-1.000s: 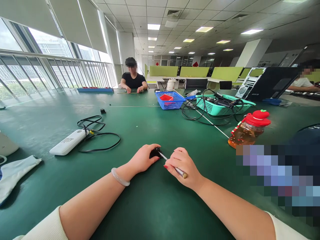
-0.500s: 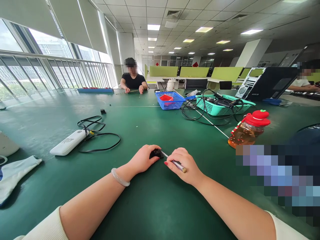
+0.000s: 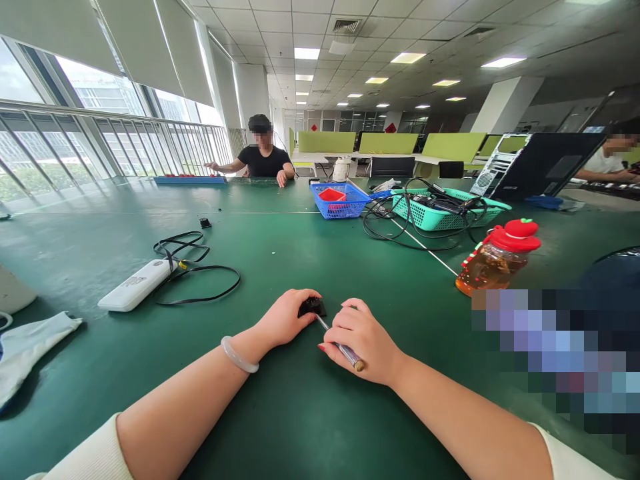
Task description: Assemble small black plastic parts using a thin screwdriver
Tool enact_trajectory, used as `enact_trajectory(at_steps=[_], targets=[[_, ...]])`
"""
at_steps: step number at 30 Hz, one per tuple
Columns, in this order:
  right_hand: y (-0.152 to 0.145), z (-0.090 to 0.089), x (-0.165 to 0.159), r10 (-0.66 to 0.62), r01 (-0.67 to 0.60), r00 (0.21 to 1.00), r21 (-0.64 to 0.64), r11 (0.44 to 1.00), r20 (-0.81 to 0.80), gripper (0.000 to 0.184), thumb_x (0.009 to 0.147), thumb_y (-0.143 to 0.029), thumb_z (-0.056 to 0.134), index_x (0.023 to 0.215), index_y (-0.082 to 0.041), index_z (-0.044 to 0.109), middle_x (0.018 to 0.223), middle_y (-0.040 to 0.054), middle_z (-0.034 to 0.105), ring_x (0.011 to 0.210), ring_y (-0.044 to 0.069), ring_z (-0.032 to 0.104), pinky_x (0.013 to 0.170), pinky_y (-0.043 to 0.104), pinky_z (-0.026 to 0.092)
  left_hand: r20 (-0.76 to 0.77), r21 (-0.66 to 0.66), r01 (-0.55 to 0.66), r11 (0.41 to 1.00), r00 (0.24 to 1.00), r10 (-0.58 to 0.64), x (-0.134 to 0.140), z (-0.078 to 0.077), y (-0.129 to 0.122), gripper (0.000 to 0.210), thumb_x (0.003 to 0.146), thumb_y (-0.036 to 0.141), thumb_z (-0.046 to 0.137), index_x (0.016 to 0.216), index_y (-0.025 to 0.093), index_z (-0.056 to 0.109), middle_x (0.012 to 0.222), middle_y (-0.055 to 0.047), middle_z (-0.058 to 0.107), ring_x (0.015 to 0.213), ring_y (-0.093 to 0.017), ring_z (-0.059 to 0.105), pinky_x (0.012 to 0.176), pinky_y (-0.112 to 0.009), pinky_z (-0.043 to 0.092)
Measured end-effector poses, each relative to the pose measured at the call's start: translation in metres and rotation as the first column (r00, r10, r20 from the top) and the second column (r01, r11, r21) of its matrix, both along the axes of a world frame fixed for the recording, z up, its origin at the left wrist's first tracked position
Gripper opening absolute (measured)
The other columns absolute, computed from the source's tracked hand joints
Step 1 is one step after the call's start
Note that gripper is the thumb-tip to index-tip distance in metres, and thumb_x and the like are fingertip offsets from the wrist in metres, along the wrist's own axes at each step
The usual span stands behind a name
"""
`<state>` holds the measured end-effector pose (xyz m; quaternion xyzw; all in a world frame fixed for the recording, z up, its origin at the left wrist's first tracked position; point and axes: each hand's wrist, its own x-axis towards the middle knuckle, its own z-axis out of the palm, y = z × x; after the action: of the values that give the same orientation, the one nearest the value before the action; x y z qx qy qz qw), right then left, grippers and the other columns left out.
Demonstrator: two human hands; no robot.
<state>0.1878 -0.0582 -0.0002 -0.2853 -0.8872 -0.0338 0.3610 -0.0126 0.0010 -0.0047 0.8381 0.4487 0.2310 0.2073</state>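
On the green tabletop [image 3: 320, 413], my left hand [image 3: 287, 317] is closed around a small black part [image 3: 313, 306], pressing it near the table; the fingers cover much of it. My right hand [image 3: 363, 343] grips a screwdriver [image 3: 345, 350] with a thin metal shaft and a purplish, clear handle. The shaft's tip meets the near edge of the black part, close to my left thumb. What exactly the black part is, I cannot make out.
Left of my hands lie a white power bank [image 3: 137, 285] and its looped black cable [image 3: 220, 269]. Ahead stand a blue basket [image 3: 340, 208] and a green basket [image 3: 435, 220] of cables. A red-lidded bottle [image 3: 495, 263] is at right. Across the table sits a person [image 3: 265, 160].
My right hand and the screwdriver have shifted toward me and slightly left, the tip now lower on the black part. The person opposite has stretched an arm toward the blue tray.
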Motion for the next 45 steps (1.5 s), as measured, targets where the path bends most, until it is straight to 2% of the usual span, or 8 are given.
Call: enact_trajectory(at_steps=[7,13,23,33,37,45], targets=[[0.0012,-0.0037,0.0004,0.026,-0.028,0.999,0.095,0.995,0.029,0.022,0.091,-0.028,0.056,0.071,-0.021,0.061,0.065,-0.0021,0.055,0.065,0.013,0.047,0.095,0.039,0.038,-0.008,-0.005,-0.012,1.0,1.0,0.012,-0.0001,-0.001,0.0001,0.037,0.081,0.02,0.06,0.118,0.025,0.061,0.11,-0.004,0.069,0.104,-0.022,0.061,0.094,-0.038,0.049],[0.0007,-0.0019,0.0013,0.022,-0.024,1.0,0.1,0.995,0.022,0.024,0.093,-0.029,0.054,0.072,-0.022,0.061,0.064,-0.0022,0.055,0.064,0.013,0.048,0.093,0.039,0.039,-0.008,-0.003,-0.01,1.0,1.0,0.01,-0.0001,-0.0014,0.0006,0.039,0.081,0.022,0.06,0.119,0.026,0.061,0.111,-0.004,0.069,0.105,-0.023,0.061,0.095,-0.039,0.049],[0.0028,-0.0011,0.0014,-0.013,0.01,0.997,-0.041,0.999,-0.08,0.026,0.096,-0.029,0.051,0.074,-0.023,0.062,0.068,-0.002,0.057,0.063,0.012,0.049,0.088,0.036,0.039,0.002,0.009,0.013,1.0,1.0,-0.013,-0.0005,-0.0024,0.0008,0.04,0.082,0.022,0.059,0.121,0.026,0.06,0.117,-0.004,0.068,0.111,-0.023,0.059,0.099,-0.039,0.048],[0.0027,-0.0001,0.0022,-0.066,0.067,0.992,0.001,0.998,-0.11,0.024,0.095,-0.027,0.052,0.074,-0.023,0.062,0.068,-0.0022,0.057,0.064,0.012,0.051,0.089,0.036,0.037,0.01,0.01,0.004,1.0,1.0,-0.004,-0.0001,0.0008,-0.0028,0.049,0.083,0.022,0.06,0.131,0.026,0.052,0.113,-0.005,0.067,0.103,-0.022,0.062,0.094,-0.039,0.05],[0.0034,0.0002,0.0032,-0.099,0.099,0.986,-0.012,0.995,-0.131,0.024,0.096,-0.027,0.052,0.074,-0.022,0.061,0.068,-0.0017,0.058,0.064,0.012,0.052,0.088,0.036,0.038,0.011,0.001,-0.027,1.0,1.0,0.027,0.0003,-0.0005,-0.0026,0.054,0.082,0.023,0.062,0.134,0.026,0.048,0.113,-0.006,0.067,0.104,-0.023,0.062,0.094,-0.04,0.05],[0.0032,0.0024,0.0039,-0.131,0.124,0.973,-0.048,0.991,-0.189,0.024,0.096,-0.027,0.051,0.075,-0.022,0.061,0.069,-0.001,0.059,0.066,0.013,0.053,0.085,0.036,0.039,-0.004,0.005,-0.013,1.0,1.0,0.013,0.0003,0.0001,-0.0032,0.062,0.083,0.023,0.061,0.141,0.026,0.042,0.119,-0.007,0.065,0.106,-0.023,0.061,0.097,-0.041,0.049]])
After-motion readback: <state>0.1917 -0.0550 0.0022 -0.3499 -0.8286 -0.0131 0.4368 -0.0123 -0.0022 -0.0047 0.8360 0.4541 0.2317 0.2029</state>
